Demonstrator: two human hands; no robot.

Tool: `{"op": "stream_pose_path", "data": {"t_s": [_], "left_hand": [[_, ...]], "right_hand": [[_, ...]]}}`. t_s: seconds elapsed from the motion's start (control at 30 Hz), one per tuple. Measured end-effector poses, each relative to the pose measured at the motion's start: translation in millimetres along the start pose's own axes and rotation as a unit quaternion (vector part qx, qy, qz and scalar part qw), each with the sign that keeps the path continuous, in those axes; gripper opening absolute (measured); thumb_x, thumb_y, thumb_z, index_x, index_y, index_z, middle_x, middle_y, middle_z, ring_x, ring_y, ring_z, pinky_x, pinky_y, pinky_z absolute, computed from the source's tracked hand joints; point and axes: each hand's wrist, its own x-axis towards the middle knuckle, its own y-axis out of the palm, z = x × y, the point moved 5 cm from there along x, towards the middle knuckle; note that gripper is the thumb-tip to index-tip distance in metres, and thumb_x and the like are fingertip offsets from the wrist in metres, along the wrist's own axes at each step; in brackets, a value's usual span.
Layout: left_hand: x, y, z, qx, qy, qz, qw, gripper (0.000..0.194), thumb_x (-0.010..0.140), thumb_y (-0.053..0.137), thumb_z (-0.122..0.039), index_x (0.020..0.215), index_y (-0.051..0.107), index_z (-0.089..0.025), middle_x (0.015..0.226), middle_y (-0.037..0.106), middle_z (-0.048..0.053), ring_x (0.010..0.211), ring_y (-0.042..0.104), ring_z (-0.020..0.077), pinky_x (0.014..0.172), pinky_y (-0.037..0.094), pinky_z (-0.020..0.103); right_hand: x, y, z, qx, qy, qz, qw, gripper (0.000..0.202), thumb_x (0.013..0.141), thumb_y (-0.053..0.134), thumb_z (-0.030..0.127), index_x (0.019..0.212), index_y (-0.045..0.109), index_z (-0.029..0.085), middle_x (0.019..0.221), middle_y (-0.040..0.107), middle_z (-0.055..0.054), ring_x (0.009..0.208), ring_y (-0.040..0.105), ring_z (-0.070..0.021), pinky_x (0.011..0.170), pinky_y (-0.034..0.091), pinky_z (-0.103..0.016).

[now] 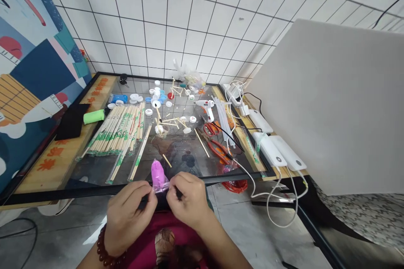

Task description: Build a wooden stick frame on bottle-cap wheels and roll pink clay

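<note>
At the table's near edge is a bright pink, soft-looking lump like modelling clay [158, 172] in a clear plastic wrapper [161, 186]. My left hand [131, 208], a red bead bracelet at its wrist, pinches the wrapper's left end. Its right end is pinched between the thumb and fingers of my right hand [187, 197]. The lump points away from me, above the gap between my hands. Beyond it lie a short piece of stick [167, 160] and wrapped chopsticks [139, 153].
Many wrapped chopsticks [113, 130] lie at left beside a green roll [94, 116]. Bottle caps [157, 92] and joined stick frames [170, 122] are mid-table. At right are a glue gun [206, 107], red-handled pliers [217, 149], glue sticks [224, 122], and white cables [249, 176] hanging over the edge.
</note>
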Motion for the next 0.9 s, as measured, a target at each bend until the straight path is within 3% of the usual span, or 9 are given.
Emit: {"op": "stream_pose_path", "data": {"t_s": [0.13,0.27,0.53,0.7,0.9], "left_hand": [[4.5,5.8,4.9,-0.016,-0.019,0.032,0.999,0.011,0.091,0.065,-0.012,0.094,0.068,-0.022,0.095,0.076,0.003,0.087,0.075,0.0151,0.089,0.056,0.023],[7.6,7.0,4.0,-0.038,-0.039,0.022,0.998,0.018,0.089,0.068,-0.017,0.107,0.066,-0.021,0.114,0.073,0.008,0.107,0.072,0.0187,0.102,0.054,0.028],[4.6,1.3,1.5,-0.057,-0.009,0.069,0.996,0.012,0.092,0.065,-0.01,0.091,0.064,-0.022,0.088,0.072,0.0,0.08,0.071,0.0105,0.08,0.053,0.019],[-1.9,3.8,-5.0,-0.007,0.024,0.052,0.998,0.014,0.093,0.064,-0.008,0.089,0.063,-0.021,0.083,0.071,0.001,0.077,0.068,0.013,0.078,0.051,0.024],[-3.3,7.5,-9.7,0.047,0.073,0.053,0.995,0.015,0.092,0.065,-0.007,0.086,0.062,-0.02,0.08,0.071,0.001,0.073,0.066,0.0148,0.075,0.05,0.028]], "right_hand": [[0.8,-4.8,4.0,0.019,-0.012,-0.01,1.0,0.015,0.078,0.052,0.012,0.069,0.051,0.024,0.062,0.058,0.002,0.056,0.051,-0.0122,0.057,0.036,-0.026],[-3.2,-3.8,10.4,0.038,-0.041,-0.016,0.998,0.014,0.08,0.052,0.012,0.072,0.052,0.024,0.064,0.06,0.001,0.058,0.054,-0.0134,0.059,0.04,-0.027],[-7.6,-6.1,3.3,-0.003,-0.037,-0.019,0.999,0.012,0.075,0.052,0.013,0.07,0.052,0.024,0.063,0.061,0.001,0.057,0.054,-0.0137,0.058,0.038,-0.028],[-10.1,2.7,7.1,-0.043,-0.022,0.038,0.998,0.003,0.076,0.057,0.02,0.077,0.057,0.023,0.071,0.065,0.001,0.063,0.06,-0.0146,0.062,0.04,-0.028],[-13.1,7.8,1.3,-0.11,0.03,0.088,0.99,0.008,0.083,0.055,0.019,0.086,0.062,0.022,0.077,0.068,-0.001,0.066,0.062,-0.0157,0.064,0.037,-0.029]]}}
